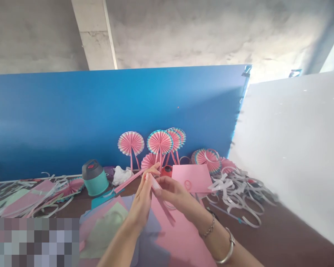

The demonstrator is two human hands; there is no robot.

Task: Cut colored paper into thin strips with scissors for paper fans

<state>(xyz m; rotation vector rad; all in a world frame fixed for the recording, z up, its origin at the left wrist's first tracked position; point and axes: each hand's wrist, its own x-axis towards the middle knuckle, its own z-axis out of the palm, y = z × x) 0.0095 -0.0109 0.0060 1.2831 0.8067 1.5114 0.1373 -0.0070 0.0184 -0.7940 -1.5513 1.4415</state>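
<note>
Both hands meet over the middle of the table, at a narrow pink folded paper strip [167, 211]. My left hand [141, 198] grips its upper end, with the thumb against the paper and the fingers pointing up and away. From the other side, my right hand [173, 191] pinches the strip between thumb and fingers. The strip's lower end hangs down to the right, above pink paper sheets [180, 237]. Blue-grey sheets [153, 246] and a pale green sheet [108, 230] lie under and beside my left forearm.
Several pink pleated paper fans [160, 142] stand against a blue partition [100, 111]. A teal and grey container [95, 180] stands left of my hands. White paper strips [231, 191] lie heaped at the right, beside a pink card [190, 176]. More cut strips [44, 198] cover the left side.
</note>
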